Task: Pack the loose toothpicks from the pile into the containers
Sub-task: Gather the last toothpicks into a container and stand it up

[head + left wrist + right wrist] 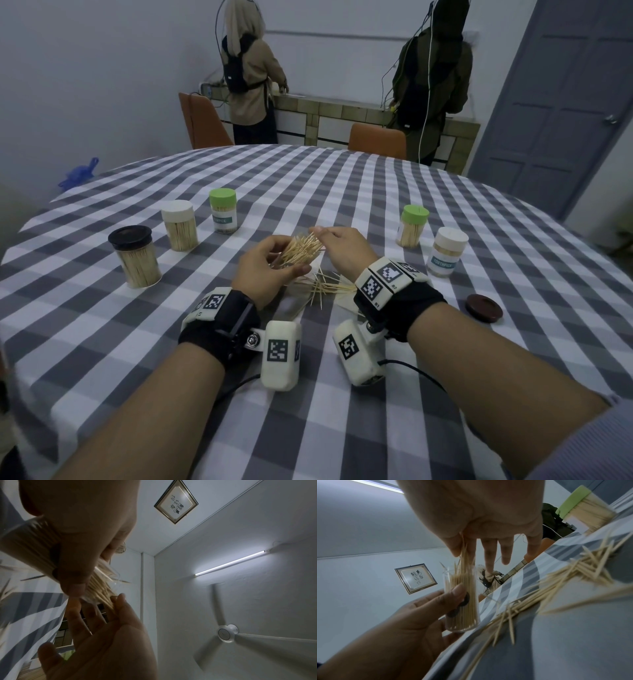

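Note:
Above the checked tablecloth my left hand [270, 265] grips a clear open container [297, 255], tilted and packed with toothpicks. In the right wrist view the same container [462, 601] stands nearly full, with the left thumb across its wall. My right hand [327, 234] is at its mouth, thumb and forefinger pinching a small bunch of toothpicks [464, 553] whose lower ends are inside the container; the other fingers are straight. The loose pile [329, 287] lies on the cloth just under and behind both hands, and spreads wide in the right wrist view [570, 577].
Three filled, capped containers stand at the left: black lid [135, 257], white lid [180, 229], green lid [223, 215]. At the right are a green-lidded one [412, 226] and a white-lidded one [447, 251]. A loose dark brown lid [484, 307] lies at the right. Two people stand at the far counter.

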